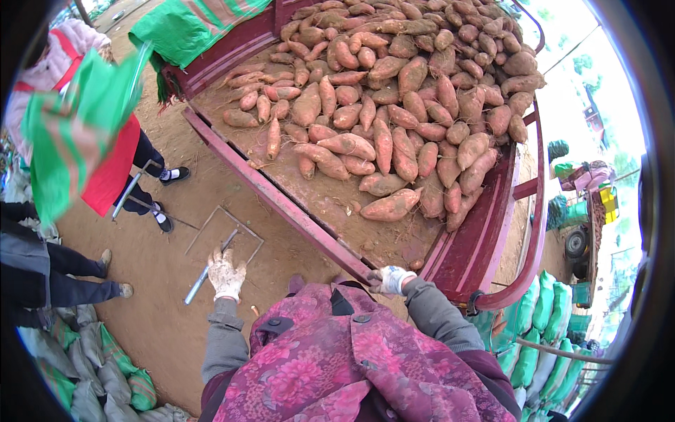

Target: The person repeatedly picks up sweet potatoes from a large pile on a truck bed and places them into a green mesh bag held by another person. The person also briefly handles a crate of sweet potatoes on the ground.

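Both my hands wear pale, dirt-stained work gloves. My left hand [226, 274] is open, fingers spread, over a metal stand [197, 283] with a tubular handle and a thin rectangular frame. Whether the glove touches the tube cannot be told. At the near corner of a dark red truck bed [281, 200], my right hand [391, 280] is closed over the edge, its fingers curled. A large heap of reddish sweet potatoes [404, 151], dusted with soil, fills the far part of the bed. One sweet potato [392, 205] lies at the heap's near edge.
On the left a person in a red apron [116, 165] has a blurred green striped sack [81, 133]. Another person's dark trousers [77, 274] show below. Filled sacks [105, 359] lie at lower left; more green sacks [541, 306] stand at right. A curved red rail [538, 232] edges the bed.
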A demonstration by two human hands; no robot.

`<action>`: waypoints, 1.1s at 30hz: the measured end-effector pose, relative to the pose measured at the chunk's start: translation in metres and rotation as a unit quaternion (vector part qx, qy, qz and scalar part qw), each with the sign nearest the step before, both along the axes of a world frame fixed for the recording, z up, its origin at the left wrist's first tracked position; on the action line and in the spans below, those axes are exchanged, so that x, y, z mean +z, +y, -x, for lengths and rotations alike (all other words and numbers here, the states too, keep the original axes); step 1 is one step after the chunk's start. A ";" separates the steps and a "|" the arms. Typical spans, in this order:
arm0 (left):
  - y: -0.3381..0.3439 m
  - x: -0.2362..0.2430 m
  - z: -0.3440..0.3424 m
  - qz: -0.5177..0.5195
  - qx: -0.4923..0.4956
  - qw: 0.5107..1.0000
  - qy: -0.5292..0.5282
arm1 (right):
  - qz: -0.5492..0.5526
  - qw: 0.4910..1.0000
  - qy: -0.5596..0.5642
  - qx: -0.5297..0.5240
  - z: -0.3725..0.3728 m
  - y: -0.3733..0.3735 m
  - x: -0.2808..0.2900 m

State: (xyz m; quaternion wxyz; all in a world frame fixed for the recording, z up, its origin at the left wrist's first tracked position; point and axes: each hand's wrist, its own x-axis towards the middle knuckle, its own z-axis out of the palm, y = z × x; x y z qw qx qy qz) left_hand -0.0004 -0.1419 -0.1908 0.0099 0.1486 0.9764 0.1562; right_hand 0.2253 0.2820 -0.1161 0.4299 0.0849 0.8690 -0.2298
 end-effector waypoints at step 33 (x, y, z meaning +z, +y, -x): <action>0.114 0.051 -0.092 -0.174 -0.011 0.928 -0.329 | 0.395 0.763 0.210 -0.467 0.315 -0.004 -0.073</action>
